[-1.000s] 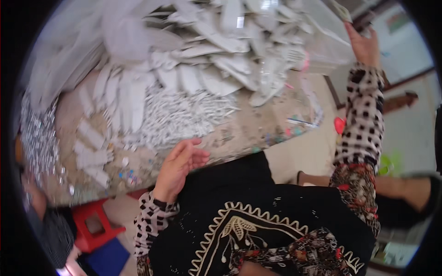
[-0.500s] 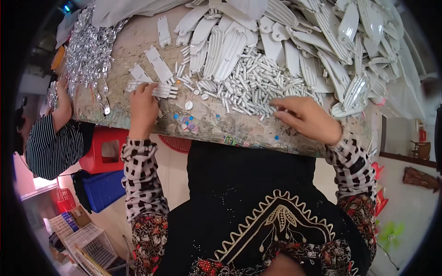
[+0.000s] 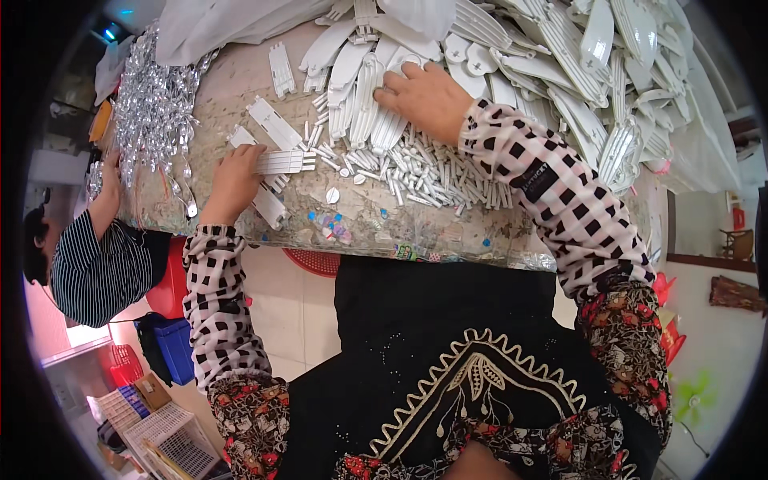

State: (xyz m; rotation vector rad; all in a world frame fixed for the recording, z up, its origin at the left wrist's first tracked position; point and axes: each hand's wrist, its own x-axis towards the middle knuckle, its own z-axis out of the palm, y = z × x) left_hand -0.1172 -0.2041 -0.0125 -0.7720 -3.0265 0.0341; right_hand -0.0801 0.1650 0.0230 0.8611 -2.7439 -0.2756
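My left hand (image 3: pixel 234 182) is closed on the end of a flat white slotted plastic piece (image 3: pixel 285 162), held low over the table near its front edge. Under that piece, another white plastic strip (image 3: pixel 270 207) slants toward the edge. My right hand (image 3: pixel 428 100) reaches over long ribbed white plastic parts (image 3: pixel 366 100), fingers apart and fingertips on or just above them; its palm side is hidden. Below my right forearm spreads a heap of short white tubes (image 3: pixel 416 172). More flat white pieces (image 3: pixel 274 122) lie beyond my left hand.
Shiny silver strung pieces (image 3: pixel 156 104) cover the table's left end, where another person's hand (image 3: pixel 110 172) rests. A big pile of white parts (image 3: pixel 576 56) fills the far right. Small white discs (image 3: pixel 332 195) and blue bits lie near the front edge. A blue crate (image 3: pixel 174 350) stands lower left.
My right hand has moved from the short tubes, away and leftward, to the long white parts. My left hand has shifted slightly nearer, and a white strip now shows beneath its piece.
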